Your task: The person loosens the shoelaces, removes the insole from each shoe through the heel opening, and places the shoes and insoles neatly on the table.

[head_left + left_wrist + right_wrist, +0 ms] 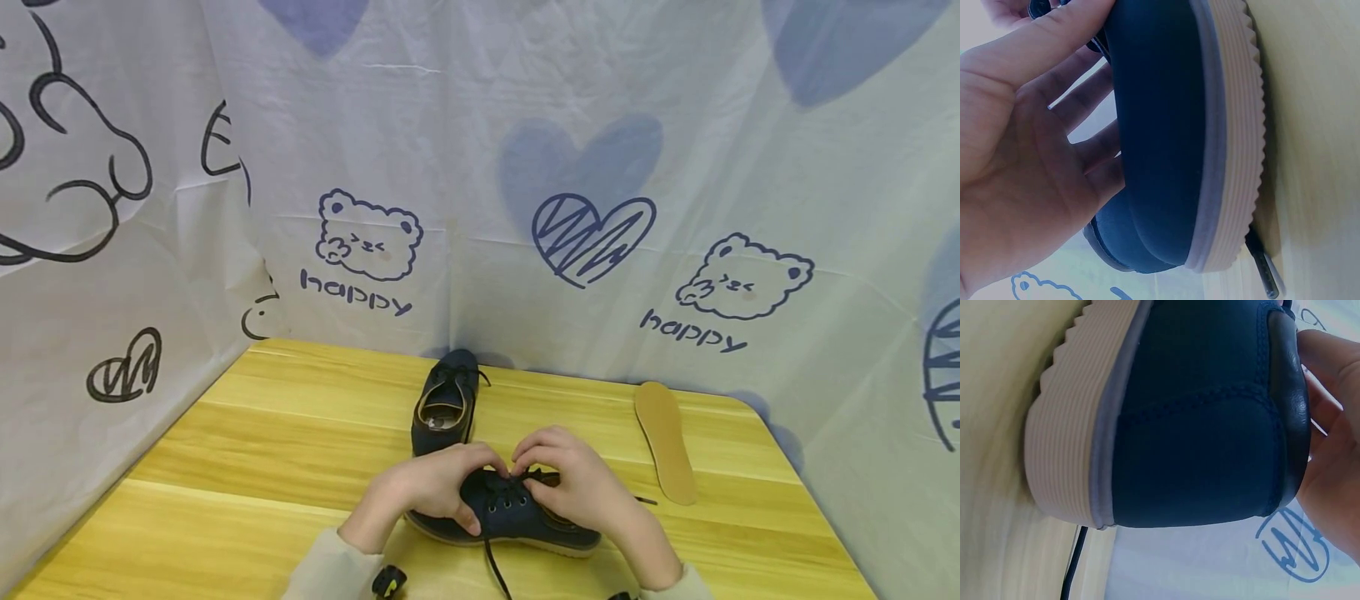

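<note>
A dark navy lace-up shoe [517,522] with a pale ribbed sole stands sole-down near the front of the table, toe to the left. My left hand [429,485] spans its forefoot, thumb on the near side and fingers over the top by the eyelets. In the left wrist view, the fingers pass behind the shoe's upper [1160,137]. Above the tongue, my right hand [581,487] pinches the black shoelace, partly hidden by the fingers. One lace strand [495,567] hangs over the near side onto the table. The heel [1191,456] fills the right wrist view.
A second navy shoe [425,437] stands behind, toe towards the back, with its lace trailing. A tan insole [667,446] lies at the right. Printed white cloth [480,317] hangs along the back and left edges of the wooden table [262,467].
</note>
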The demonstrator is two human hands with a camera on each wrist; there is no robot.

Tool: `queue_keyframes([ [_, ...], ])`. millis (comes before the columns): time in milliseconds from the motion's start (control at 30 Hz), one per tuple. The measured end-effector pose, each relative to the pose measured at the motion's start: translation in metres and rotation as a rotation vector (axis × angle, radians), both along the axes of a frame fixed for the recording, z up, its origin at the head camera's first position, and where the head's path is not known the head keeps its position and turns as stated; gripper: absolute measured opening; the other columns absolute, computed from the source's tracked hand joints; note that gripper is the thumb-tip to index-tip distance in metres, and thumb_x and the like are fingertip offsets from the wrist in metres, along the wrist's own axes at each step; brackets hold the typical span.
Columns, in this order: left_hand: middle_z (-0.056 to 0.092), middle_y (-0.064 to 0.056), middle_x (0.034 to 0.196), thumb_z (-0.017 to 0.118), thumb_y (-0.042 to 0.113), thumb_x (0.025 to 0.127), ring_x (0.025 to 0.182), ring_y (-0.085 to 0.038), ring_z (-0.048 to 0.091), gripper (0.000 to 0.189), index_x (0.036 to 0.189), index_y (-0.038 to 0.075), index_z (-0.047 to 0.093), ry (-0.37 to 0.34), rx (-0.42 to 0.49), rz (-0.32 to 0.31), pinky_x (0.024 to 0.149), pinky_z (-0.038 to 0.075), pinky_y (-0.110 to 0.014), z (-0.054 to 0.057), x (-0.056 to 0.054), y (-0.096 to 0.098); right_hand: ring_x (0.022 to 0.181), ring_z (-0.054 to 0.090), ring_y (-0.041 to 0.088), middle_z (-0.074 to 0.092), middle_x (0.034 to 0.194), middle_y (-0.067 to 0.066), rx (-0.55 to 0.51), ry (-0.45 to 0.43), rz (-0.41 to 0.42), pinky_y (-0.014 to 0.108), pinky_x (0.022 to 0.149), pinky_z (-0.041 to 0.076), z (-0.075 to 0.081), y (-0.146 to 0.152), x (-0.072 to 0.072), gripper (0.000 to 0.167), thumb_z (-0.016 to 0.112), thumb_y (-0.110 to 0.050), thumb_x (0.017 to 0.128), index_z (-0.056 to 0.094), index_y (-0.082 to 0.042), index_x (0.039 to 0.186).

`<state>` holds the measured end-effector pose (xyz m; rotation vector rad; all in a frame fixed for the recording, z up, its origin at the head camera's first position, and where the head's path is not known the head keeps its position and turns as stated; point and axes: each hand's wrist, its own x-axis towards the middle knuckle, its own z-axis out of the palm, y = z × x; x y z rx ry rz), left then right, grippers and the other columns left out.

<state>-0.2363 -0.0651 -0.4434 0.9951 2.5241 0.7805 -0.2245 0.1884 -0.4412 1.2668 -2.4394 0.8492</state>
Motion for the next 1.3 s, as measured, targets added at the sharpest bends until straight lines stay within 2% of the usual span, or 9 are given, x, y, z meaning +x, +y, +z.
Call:
queue_keyframes([
  [267,0.059,0.011,0.133,0.094,0.021,0.077,0.128,-0.011,0.054,0.063,0.131,0.026,0.063,-0.002,0.005,-0.005,0.11,0.045,-0.036,-0.001,-0.001,0.0,0.102,0.064,0.014,0.07,0.106,-0.009,0.023,0.015,-0.022,0.036,0.09,0.056,-0.001,0.0,-0.001,0.024,0.083,0.001,0.085,0.077,-0.02,0.095],
  [500,0.059,0.011,0.134,0.095,0.02,0.076,0.128,-0.011,0.054,0.064,0.131,0.026,0.063,-0.005,0.002,-0.002,0.109,0.045,-0.035,-0.001,0.0,0.0,0.096,0.066,0.012,0.07,0.102,-0.009,-0.024,0.033,-0.049,0.036,0.084,0.058,-0.003,0.001,-0.002,0.024,0.082,0.002,0.086,0.074,-0.019,0.096],
  [700,0.059,0.011,0.134,0.094,0.021,0.077,0.128,-0.011,0.054,0.063,0.131,0.026,0.063,-0.007,0.012,-0.01,0.109,0.046,-0.037,-0.003,-0.002,-0.001,0.091,0.068,0.01,0.07,0.1,-0.012,-0.052,0.013,-0.13,0.037,0.079,0.059,-0.005,0.003,-0.004,0.027,0.081,-0.001,0.087,0.073,-0.025,0.098],
  [833,0.059,0.009,0.134,0.094,0.022,0.078,0.126,-0.013,0.055,0.062,0.132,0.025,0.063,0.023,0.034,-0.051,0.106,0.047,-0.038,-0.009,-0.007,-0.003,0.088,0.067,0.007,0.071,0.098,-0.011,-0.063,-0.018,-0.184,0.039,0.076,0.059,-0.006,0.005,-0.006,0.023,0.08,-0.004,0.09,0.074,-0.025,0.099],
  [867,0.059,0.009,0.134,0.093,0.024,0.079,0.125,-0.013,0.056,0.062,0.132,0.025,0.062,0.048,0.036,-0.069,0.105,0.048,-0.037,-0.017,-0.012,-0.004,0.088,0.067,0.007,0.071,0.098,-0.01,-0.064,-0.023,-0.196,0.039,0.075,0.06,-0.007,0.006,-0.006,0.022,0.079,-0.005,0.091,0.074,-0.024,0.1],
  [933,0.059,0.008,0.134,0.093,0.023,0.079,0.125,-0.014,0.056,0.062,0.132,0.024,0.062,0.056,0.041,-0.077,0.104,0.048,-0.037,-0.018,-0.012,-0.005,0.087,0.067,0.007,0.071,0.096,-0.01,-0.065,-0.032,-0.225,0.037,0.074,0.06,-0.008,0.006,-0.007,0.018,0.079,-0.007,0.092,0.075,-0.022,0.1],
  [1067,0.059,0.006,0.135,0.094,0.022,0.078,0.126,-0.014,0.055,0.063,0.132,0.022,0.062,0.053,0.033,-0.066,0.106,0.048,-0.038,-0.016,-0.01,-0.004,0.085,0.067,0.007,0.071,0.092,-0.011,-0.064,-0.064,-0.304,0.035,0.074,0.059,-0.01,0.008,-0.009,0.014,0.079,-0.009,0.092,0.075,-0.018,0.101],
  [1100,0.059,0.007,0.135,0.094,0.019,0.077,0.127,-0.014,0.054,0.063,0.131,0.022,0.063,0.029,0.032,-0.048,0.107,0.047,-0.038,-0.007,-0.005,-0.002,0.084,0.067,0.006,0.07,0.092,-0.012,-0.062,-0.075,-0.328,0.034,0.074,0.058,-0.01,0.008,-0.01,0.013,0.079,-0.009,0.092,0.076,-0.018,0.101],
  [1300,0.059,0.008,0.136,0.095,0.017,0.075,0.129,-0.014,0.054,0.063,0.13,0.022,0.064,0.001,0.025,-0.006,0.11,0.044,-0.035,0.001,0.001,0.001,0.08,0.065,0.007,0.07,0.086,-0.013,-0.077,-0.147,-0.454,0.038,0.076,0.059,-0.013,0.009,-0.014,0.013,0.079,-0.008,0.091,0.076,-0.019,0.097],
])
